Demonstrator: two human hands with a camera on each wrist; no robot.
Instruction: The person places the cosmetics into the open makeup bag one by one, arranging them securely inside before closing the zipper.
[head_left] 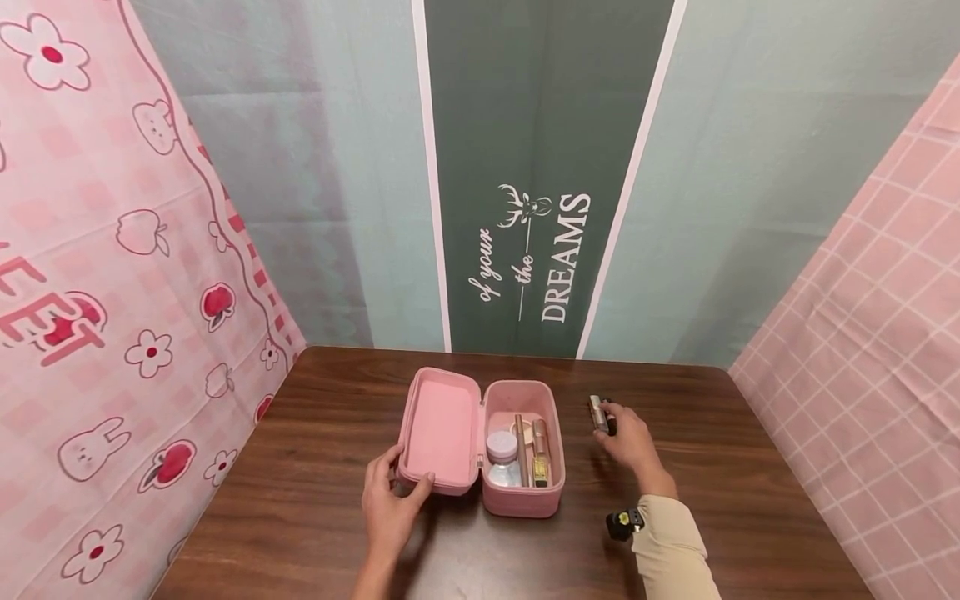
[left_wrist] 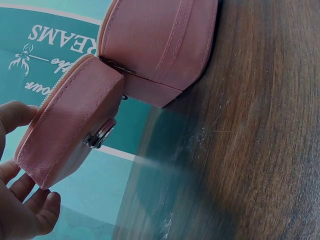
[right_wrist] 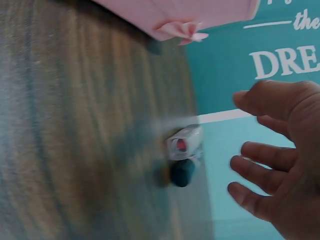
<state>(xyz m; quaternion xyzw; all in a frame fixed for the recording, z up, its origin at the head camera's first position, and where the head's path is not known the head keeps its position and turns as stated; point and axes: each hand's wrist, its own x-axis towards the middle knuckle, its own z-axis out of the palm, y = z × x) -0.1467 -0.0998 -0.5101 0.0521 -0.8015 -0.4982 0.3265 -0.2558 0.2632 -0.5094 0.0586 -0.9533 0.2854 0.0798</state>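
Observation:
A pink zip-up cosmetic case stands with its lid folded out to the left. My left hand grips the lid's near left corner, thumb on the zipper edge and fingers underneath. Inside the case are a jar with a pale lilac cap, a slim rose-gold tube and a small bottle with a yellow label. To its right, my right hand reaches over two small cosmetic tubes, one silvery with a red spot, one dark. In the right wrist view its fingers are spread, apart from both.
The case and tubes share a brown wood-grain table. Behind it hangs a teal and green printed cloth; patterned pink cloths flank the sides. A metal ring fitting sticks out from the lid's outer face.

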